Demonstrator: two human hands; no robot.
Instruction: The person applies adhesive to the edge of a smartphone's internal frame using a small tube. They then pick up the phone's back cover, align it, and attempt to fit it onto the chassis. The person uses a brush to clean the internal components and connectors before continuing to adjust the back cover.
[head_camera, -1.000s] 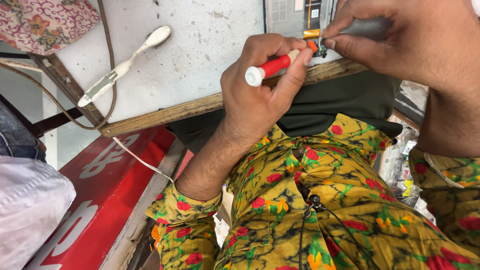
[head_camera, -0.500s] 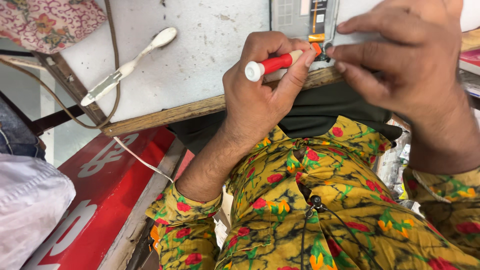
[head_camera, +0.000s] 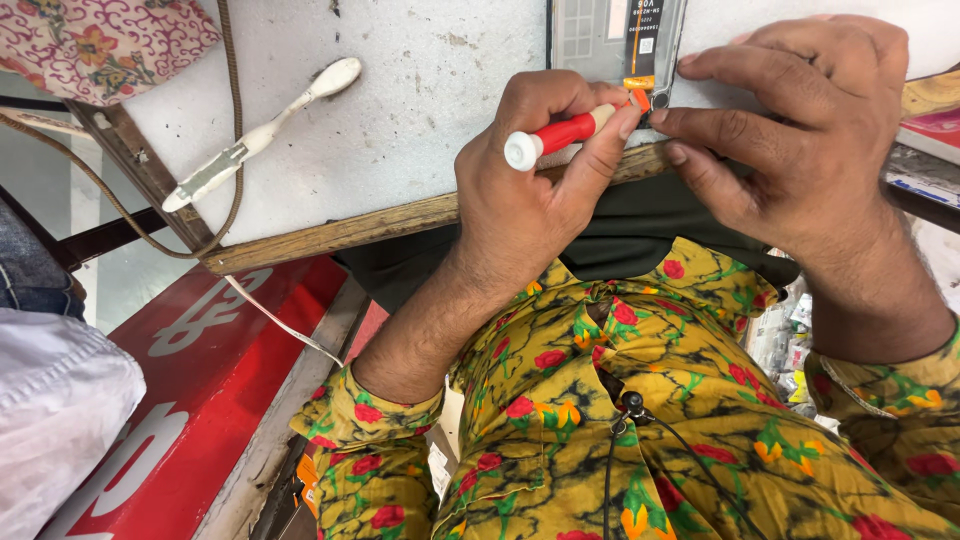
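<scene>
My left hand (head_camera: 535, 190) is shut on a small screwdriver (head_camera: 560, 135) with a red and white handle. Its tip points at the lower edge of an opened phone (head_camera: 610, 40), which lies on the white worktop (head_camera: 420, 110). An orange part (head_camera: 638, 90) shows by the tip. My right hand (head_camera: 800, 140) sits just right of the tip. Its fingers are spread, and the fingertips touch the phone's lower edge and the worktop's rim. I see nothing held in that hand. My yellow floral shirt fills the lower part of the head view.
A white-handled tool (head_camera: 250, 140) with a brown cable lies on the worktop's left side. A wooden strip (head_camera: 340, 232) edges the worktop. A red board with white lettering (head_camera: 200, 380) and pale cloth (head_camera: 50, 420) are lower left. Floral cloth (head_camera: 100, 40) is top left.
My right hand held a grey object a second ago; that object is out of sight now, and the hand has spread its fingers down at the phone's edge. The left hand kept the screwdriver in place.
</scene>
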